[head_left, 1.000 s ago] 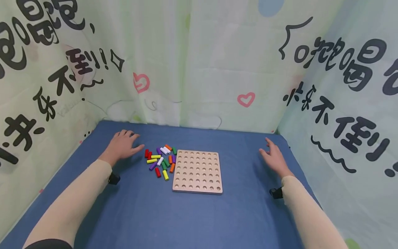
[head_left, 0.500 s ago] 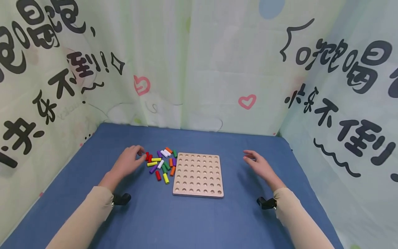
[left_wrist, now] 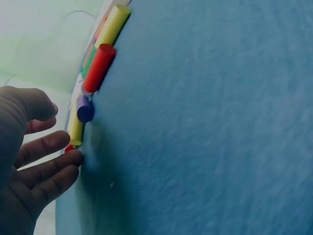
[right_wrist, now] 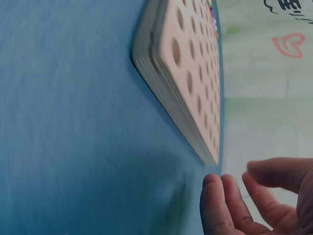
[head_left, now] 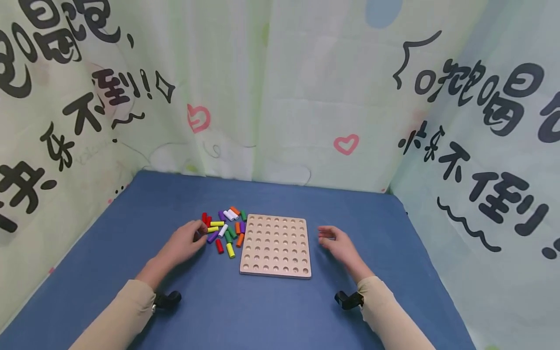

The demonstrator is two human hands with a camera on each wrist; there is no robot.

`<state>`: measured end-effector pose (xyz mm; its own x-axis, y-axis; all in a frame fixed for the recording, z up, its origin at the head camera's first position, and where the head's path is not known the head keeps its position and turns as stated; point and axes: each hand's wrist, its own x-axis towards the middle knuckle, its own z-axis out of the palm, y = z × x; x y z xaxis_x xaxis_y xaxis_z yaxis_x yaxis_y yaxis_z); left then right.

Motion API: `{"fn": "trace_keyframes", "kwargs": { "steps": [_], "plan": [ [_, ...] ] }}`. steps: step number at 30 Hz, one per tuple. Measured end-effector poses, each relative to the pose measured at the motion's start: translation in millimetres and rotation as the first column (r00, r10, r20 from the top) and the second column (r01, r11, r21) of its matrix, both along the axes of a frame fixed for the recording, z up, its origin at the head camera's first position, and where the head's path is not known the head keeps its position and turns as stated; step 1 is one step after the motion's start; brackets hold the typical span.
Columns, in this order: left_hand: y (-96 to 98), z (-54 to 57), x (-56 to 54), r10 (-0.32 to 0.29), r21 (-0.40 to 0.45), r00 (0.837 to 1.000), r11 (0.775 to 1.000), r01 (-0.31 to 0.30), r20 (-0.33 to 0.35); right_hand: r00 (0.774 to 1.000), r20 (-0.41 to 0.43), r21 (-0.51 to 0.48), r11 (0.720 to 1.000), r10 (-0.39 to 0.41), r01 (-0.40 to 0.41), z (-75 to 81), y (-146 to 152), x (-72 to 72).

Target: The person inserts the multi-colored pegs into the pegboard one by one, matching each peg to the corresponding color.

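Small coloured cylindrical pegs lie loosely heaped just left of a light wooden pegboard (head_left: 271, 246) with rows of round holes. My left hand (head_left: 185, 242) hovers at the left edge of the heap, its fingers loosely bent. In the left wrist view its fingertips come close to a yellow peg (left_wrist: 76, 128) and overlap a red one; a purple peg (left_wrist: 84, 108) lies beyond them. Right of the board is my right hand (head_left: 341, 248), fingers relaxed and nothing in them. The right wrist view has its fingertips near a corner of the board.
A blue cloth (head_left: 245, 311) covers the table under everything. Pale curtains (head_left: 297, 97) with dark lettering and pink hearts enclose the back and both sides. Among the outer pegs, a red peg (head_left: 219, 246) and a yellow peg (head_left: 230, 250) lie nearest the front.
My right hand has moved left from far out on the table to beside the board. My left hand has come closer to the pegs, moving nearer the front, its fingers more bent.
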<state>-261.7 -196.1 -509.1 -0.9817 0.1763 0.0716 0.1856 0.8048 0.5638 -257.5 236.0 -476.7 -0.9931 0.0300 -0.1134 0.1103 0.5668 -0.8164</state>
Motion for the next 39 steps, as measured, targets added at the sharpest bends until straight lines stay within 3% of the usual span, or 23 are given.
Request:
{"fn": "trace_keyframes", "kwargs": {
  "steps": [6, 15, 29, 39],
  "plan": [
    [1.6, -3.1, 3.7, -0.034, -0.009, 0.999, 0.999, 0.034, -0.026, 0.999, 0.04, -0.064, 0.998, -0.001, 0.004, -19.1, -22.0, 5.1],
    [14.2, -10.3, 5.2, -0.045, -0.061, 0.994, 0.997, 0.039, -0.096, 1.0, 0.014, -0.097, 0.995, -0.006, 0.007, -28.8, -31.0, 9.7],
    [19.0, -11.4, 3.3, -0.026, -0.031, 0.996, 0.999, 0.024, -0.087, 0.999, 0.027, -0.113, 0.993, -0.017, 0.02, -32.6, -22.4, 12.7],
    [22.7, -6.9, -2.3, -0.039, -0.006, 0.99, 0.999, 0.038, -0.132, 0.999, 0.037, -0.169, 0.985, -0.032, 0.038, -35.0, -17.8, 13.5]
  ]
}}
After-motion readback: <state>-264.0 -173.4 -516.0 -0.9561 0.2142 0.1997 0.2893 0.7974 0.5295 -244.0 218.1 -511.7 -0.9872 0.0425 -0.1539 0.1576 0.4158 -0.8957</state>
